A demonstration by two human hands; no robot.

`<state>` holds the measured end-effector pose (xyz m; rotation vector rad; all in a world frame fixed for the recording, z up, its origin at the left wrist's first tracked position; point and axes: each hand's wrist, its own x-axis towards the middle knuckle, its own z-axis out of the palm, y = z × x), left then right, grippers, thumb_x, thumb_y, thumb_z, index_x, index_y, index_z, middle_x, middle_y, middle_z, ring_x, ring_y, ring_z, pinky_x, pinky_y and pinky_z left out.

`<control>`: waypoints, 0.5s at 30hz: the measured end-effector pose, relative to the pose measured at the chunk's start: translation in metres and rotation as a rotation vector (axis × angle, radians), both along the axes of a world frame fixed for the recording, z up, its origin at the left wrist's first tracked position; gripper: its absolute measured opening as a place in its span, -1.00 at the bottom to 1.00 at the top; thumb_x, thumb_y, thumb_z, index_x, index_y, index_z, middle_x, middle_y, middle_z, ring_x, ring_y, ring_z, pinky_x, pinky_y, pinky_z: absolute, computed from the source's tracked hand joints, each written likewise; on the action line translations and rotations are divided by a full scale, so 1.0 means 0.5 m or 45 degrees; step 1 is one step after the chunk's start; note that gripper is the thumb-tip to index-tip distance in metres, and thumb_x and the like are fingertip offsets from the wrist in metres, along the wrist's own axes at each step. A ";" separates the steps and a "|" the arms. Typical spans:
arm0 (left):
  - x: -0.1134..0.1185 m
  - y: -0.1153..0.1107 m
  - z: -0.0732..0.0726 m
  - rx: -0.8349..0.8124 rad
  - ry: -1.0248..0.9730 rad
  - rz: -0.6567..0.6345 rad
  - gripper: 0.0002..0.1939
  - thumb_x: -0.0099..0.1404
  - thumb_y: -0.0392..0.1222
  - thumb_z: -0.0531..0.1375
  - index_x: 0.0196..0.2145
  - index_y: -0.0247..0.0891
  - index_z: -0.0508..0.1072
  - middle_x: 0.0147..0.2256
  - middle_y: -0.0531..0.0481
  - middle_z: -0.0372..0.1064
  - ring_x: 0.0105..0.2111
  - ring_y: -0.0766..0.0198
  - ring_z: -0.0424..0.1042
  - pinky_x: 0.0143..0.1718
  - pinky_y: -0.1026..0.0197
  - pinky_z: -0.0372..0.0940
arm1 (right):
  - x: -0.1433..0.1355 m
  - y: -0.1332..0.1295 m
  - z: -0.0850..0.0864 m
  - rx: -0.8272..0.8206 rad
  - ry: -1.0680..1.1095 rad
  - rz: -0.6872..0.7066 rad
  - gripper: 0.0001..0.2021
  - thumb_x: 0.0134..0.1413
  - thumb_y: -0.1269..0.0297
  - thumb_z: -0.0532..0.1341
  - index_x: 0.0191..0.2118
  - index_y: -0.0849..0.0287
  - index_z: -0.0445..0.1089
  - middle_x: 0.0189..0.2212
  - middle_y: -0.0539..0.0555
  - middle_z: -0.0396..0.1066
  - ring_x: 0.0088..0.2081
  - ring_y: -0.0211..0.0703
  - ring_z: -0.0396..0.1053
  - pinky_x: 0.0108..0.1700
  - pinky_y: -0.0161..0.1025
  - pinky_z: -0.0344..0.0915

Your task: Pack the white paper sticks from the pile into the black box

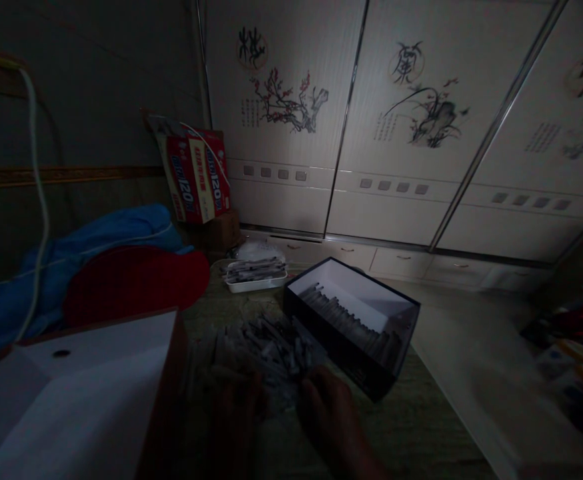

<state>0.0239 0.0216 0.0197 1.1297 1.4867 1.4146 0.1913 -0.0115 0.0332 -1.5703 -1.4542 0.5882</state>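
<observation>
A loose pile of slim pen-like sticks (pixel 281 347), dark and clear, lies on the greenish tabletop (pixel 436 427). My left hand (pixel 238 400) is at the pile's near left side, fingers curled, very dark in the dim light. Close to the near right edge of the pile, my right hand (pixel 328 407) has its fingers pressed together. What either hand holds, if anything, is hidden. Just beyond my right hand stands a dark open box (pixel 341 360) with a white inside, where similar sticks (pixel 351 320) stand in a row.
Behind the pile is a white tray (pixel 258 285) heaped with more sticks. A large open box (pixel 166 387) with white lining fills the near left. Blue cloth (pixel 121 230) and a red rounded thing (pixel 136 283) lie beyond it. A red carton (pixel 198 177) stands by the cabinet doors (pixel 391 120).
</observation>
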 end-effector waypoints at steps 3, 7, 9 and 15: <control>0.029 0.033 0.013 -0.045 -0.058 -0.080 -0.66 0.11 0.09 0.26 -0.59 -0.24 0.40 -0.68 0.08 0.39 -0.61 0.23 0.44 -0.50 0.17 0.36 | 0.002 0.037 0.031 0.001 -0.070 -0.019 -0.84 0.11 0.33 0.10 -0.36 0.22 0.41 -0.48 0.07 0.42 -0.43 -0.12 0.36 -0.42 -0.31 0.15; 0.042 0.047 0.017 -0.075 -0.142 -0.120 -0.59 -0.07 0.04 0.30 -0.33 -0.32 0.47 -0.59 -0.06 0.51 -0.51 0.07 0.53 -0.45 0.14 0.41 | 0.003 0.049 0.063 0.023 -0.074 -0.023 -0.74 0.16 0.29 0.06 -0.15 0.27 0.41 -0.38 0.13 0.48 -0.36 -0.07 0.43 -0.36 -0.28 0.21; 0.039 0.041 0.011 -0.089 -0.192 -0.120 -0.29 -0.03 0.02 0.28 0.03 -0.42 0.33 -0.53 -0.06 0.54 -0.47 0.08 0.56 -0.39 0.13 0.43 | 0.009 0.036 0.085 0.036 -0.100 0.014 -0.72 0.21 0.24 0.02 -0.24 0.24 0.44 -0.42 0.12 0.47 -0.38 -0.08 0.43 -0.36 -0.28 0.22; 0.033 0.021 -0.007 0.004 -0.163 0.047 -0.05 0.05 0.03 0.29 0.30 -0.33 0.01 -0.07 -0.26 0.46 -0.39 0.20 0.54 -0.34 0.18 0.44 | 0.104 0.024 0.170 0.094 -0.424 -0.049 -0.68 0.29 0.21 -0.04 -0.18 0.19 0.42 -0.31 0.10 0.53 -0.27 -0.15 0.48 -0.26 -0.34 0.28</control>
